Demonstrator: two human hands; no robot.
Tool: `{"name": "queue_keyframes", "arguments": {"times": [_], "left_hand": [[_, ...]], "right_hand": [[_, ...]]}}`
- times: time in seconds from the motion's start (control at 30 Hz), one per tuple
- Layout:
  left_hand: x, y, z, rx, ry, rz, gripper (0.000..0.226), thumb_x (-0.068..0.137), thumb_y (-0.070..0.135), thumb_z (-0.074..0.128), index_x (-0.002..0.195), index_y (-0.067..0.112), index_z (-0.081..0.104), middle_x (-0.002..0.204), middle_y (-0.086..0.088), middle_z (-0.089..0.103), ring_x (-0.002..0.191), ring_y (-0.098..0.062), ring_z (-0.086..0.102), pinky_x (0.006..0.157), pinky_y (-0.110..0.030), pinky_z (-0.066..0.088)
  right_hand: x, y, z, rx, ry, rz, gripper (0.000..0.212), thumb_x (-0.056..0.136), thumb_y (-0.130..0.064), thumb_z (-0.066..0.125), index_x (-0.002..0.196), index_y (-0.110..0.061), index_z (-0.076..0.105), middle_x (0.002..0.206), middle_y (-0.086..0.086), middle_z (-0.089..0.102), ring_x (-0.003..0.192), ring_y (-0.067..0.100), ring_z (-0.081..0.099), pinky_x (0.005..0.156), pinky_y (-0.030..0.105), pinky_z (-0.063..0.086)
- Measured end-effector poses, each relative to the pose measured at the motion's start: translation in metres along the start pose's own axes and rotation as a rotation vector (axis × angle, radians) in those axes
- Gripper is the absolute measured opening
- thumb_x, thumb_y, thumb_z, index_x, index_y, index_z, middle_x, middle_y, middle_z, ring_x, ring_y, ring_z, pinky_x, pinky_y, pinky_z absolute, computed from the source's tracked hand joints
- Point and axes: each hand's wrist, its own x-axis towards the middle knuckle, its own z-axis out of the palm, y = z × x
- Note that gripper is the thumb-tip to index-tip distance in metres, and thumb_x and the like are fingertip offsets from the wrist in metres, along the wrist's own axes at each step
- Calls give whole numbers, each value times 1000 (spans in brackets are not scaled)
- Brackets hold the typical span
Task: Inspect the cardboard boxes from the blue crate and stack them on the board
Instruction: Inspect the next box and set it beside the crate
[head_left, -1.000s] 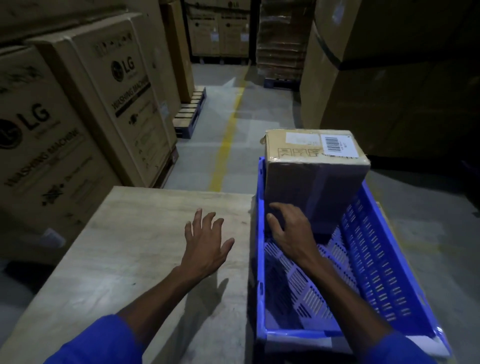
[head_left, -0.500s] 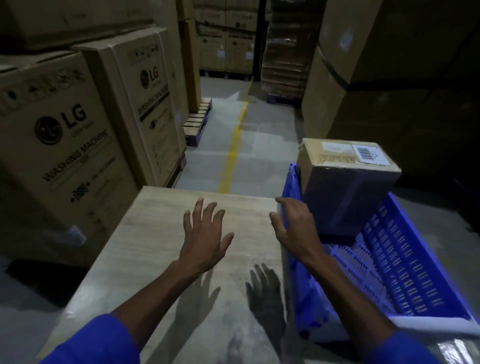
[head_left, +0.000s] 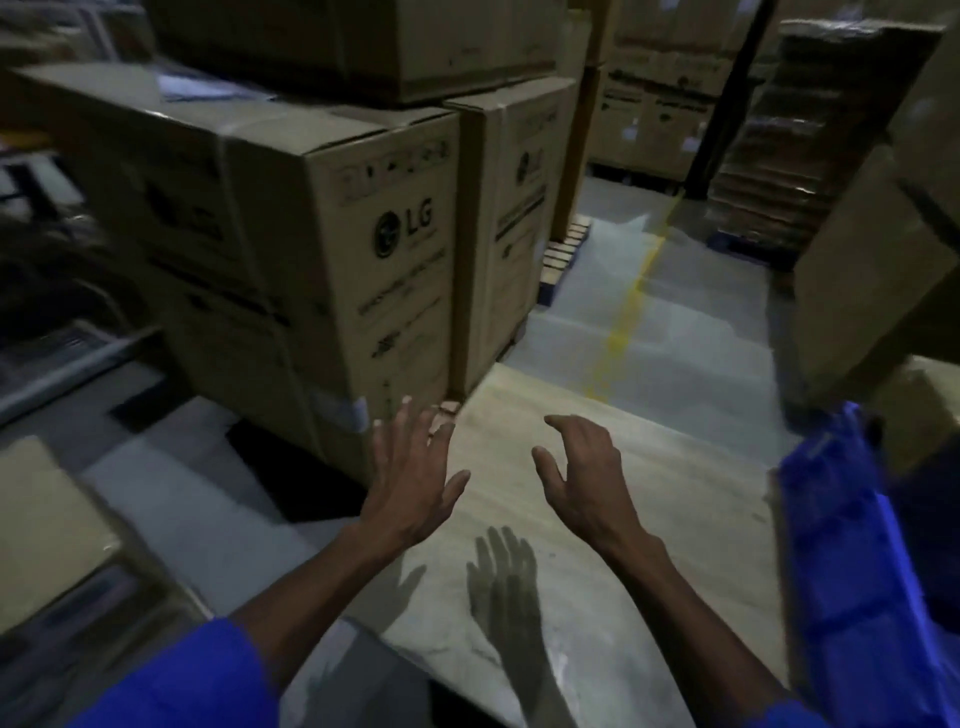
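Blue crate (head_left: 852, 561) sits blurred at the right edge of the board (head_left: 649, 493). Left hand (head_left: 410, 483) hovers fingers spread, holding nothing; right hand (head_left: 587, 478) hangs loosely curled, its grip empty.

Single head-worn wide-angle view, looking forward and down, tilted. Near: both forearms over board (head_left: 649, 467). Blue crate (head_left: 841, 545) cut by right edge. Stacked cartons (head_left: 363, 249) left; aisle floor (head_left: 675, 322) recedes ahead. Motion-blurred.
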Motion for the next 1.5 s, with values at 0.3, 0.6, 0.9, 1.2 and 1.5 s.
{"name": "queue_keyframes", "arguments": {"times": [0.3, 0.6, 0.9, 1.2, 1.5], "left_hand": [[-26, -74, -4, 47, 6, -283, 65, 92, 52, 55, 140, 9, 56, 152, -18, 47, 150, -43, 27, 112, -72, 27], [-87, -145, -35, 121, -6, -625, 69, 92, 51, 47, 148, 10, 50, 161, -17, 35, 154, -38, 12, 118, -69, 14], [-165, -232, -62, 96, -23, -954, 62, 99, 46, 55, 153, 18, 41, 166, -9, 26, 157, -33, 3, 121, -61, 7], [-212, -373, -62, -21, -48, -1094, 60, 103, 48, 50, 154, 21, 36, 167, -7, 22, 157, -31, 4, 124, -54, 11], [-269, -467, -33, -334, 29, -1327, 75, 96, 39, 66, 152, -1, 37, 160, -27, 26, 145, -48, 27, 113, -60, 33]], "right_hand": [[56, -49, 86, 97, -256, -159, 53, 99, -43, 52, 135, -6, 61, 128, 17, 65, 121, 38, 56, 98, 49, 46], [78, -140, 186, 283, -506, -391, 48, 102, -48, 52, 131, -11, 63, 118, 12, 68, 107, 32, 63, 89, 40, 49], [64, -261, 242, 385, -766, -555, 50, 103, -38, 59, 142, -6, 57, 139, 14, 63, 128, 31, 58, 108, 40, 44], [61, -372, 326, 280, -916, -519, 53, 105, -37, 58, 148, -8, 49, 144, 15, 58, 130, 32, 56, 108, 39, 44], [65, -409, 419, 243, -1064, -211, 74, 86, -62, 59, 137, -10, 44, 129, 10, 60, 114, 27, 62, 95, 50, 57]]}}
